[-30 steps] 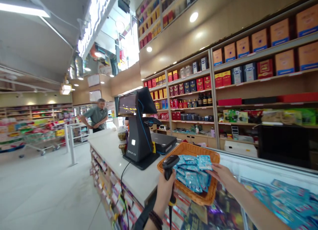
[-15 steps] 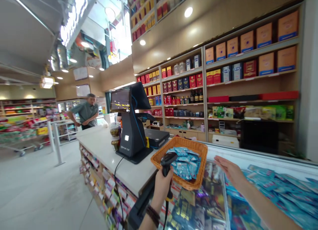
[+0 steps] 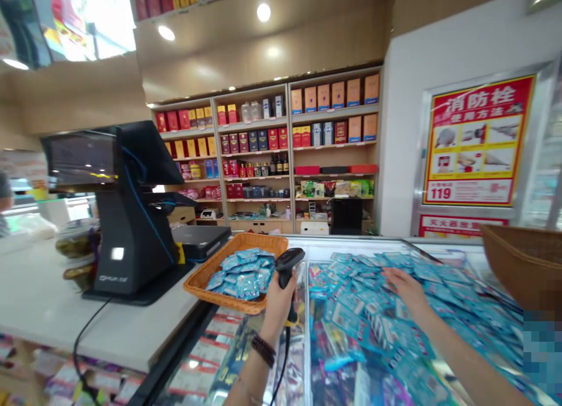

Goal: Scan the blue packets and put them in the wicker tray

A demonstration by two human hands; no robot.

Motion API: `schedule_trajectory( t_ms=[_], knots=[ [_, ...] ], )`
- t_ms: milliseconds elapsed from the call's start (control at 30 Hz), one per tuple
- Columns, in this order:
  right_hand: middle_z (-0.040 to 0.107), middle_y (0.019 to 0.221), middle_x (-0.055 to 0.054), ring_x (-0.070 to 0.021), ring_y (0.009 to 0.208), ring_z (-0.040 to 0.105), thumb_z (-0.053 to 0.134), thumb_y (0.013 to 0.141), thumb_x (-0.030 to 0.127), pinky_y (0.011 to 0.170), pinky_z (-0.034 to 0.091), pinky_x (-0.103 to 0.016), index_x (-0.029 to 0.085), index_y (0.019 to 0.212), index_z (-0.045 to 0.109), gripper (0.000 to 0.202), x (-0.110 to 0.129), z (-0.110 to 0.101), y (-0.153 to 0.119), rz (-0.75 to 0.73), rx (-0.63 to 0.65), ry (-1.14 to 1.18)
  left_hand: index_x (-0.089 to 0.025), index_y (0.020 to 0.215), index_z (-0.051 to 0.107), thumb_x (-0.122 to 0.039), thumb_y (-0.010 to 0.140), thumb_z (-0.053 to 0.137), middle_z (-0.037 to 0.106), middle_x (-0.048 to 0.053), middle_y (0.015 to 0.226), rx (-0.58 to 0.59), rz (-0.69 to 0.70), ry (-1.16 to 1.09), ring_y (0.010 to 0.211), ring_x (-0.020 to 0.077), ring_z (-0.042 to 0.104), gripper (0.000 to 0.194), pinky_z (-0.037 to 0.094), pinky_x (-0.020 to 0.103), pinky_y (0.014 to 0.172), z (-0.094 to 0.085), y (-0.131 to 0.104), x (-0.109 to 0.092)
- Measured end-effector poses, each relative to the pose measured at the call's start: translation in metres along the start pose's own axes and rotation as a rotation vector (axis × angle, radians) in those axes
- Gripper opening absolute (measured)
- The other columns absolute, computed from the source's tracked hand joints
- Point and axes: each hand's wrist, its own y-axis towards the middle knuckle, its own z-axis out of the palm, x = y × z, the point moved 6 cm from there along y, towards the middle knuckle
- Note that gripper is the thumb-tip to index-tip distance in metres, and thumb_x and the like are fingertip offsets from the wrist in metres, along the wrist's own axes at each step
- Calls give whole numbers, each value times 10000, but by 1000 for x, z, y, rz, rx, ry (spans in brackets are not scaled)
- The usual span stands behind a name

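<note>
A black handheld scanner [image 3: 288, 264] with a cable hanging down is gripped in my left hand [image 3: 280, 298], just right of the orange wicker basket [image 3: 235, 302]. Light blue packets [image 3: 248, 271] fill that basket. My right hand [image 3: 406, 289] hovers over or touches a wide spread of similar blue packets [image 3: 351, 303] on the glass case. Its fingers reach forward and left; whether they press together around a packet is too small to tell.
A black checkout terminal [image 3: 132, 230] stands on the white counter [image 3: 175, 312] at left, beside a dark flat box [image 3: 202, 242]. A brown basket [image 3: 522, 265] is at far right. Stocked shelves [image 3: 259, 125] line the back.
The view has turned right, bringing a red wall poster and the brown basket into sight. My right hand has moved from beside the wicker basket to over the spread packets. My left hand still grips the scanner.
</note>
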Motion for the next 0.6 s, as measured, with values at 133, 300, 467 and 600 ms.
schedule_trajectory(
  t_ms=[133,300,467,600],
  knots=[
    [823,942,-139,-372,941,763,773,631,460,948,580,-528,220,830,749,313,-17,-4,-11,-233,12,-386,-219,754,564,-748,681,815,506,-70,494,83,-43,-28,405,108,479,590,452,243,455,44,-5,25],
    [796,1190,-206,-445,1206,701,787,645,443,1075,505,-542,191,1074,771,499,-46,10,-26,-371,28,-821,-212,752,576,-738,732,768,506,-57,487,136,-90,1,407,113,471,560,441,252,466,77,-19,57],
    [808,1174,-145,-374,1015,767,700,668,444,931,586,-503,193,1299,691,679,-54,15,-29,-358,53,-613,-204,804,602,-721,741,759,495,-64,490,182,-135,42,400,120,461,545,437,263,457,87,-29,73],
    [780,752,-52,-316,685,749,618,737,554,737,617,-469,169,1320,683,702,-49,18,-31,-300,95,-354,-190,874,637,-706,748,757,512,-61,491,184,-140,63,411,133,478,544,447,270,474,88,-31,76]
  ],
)
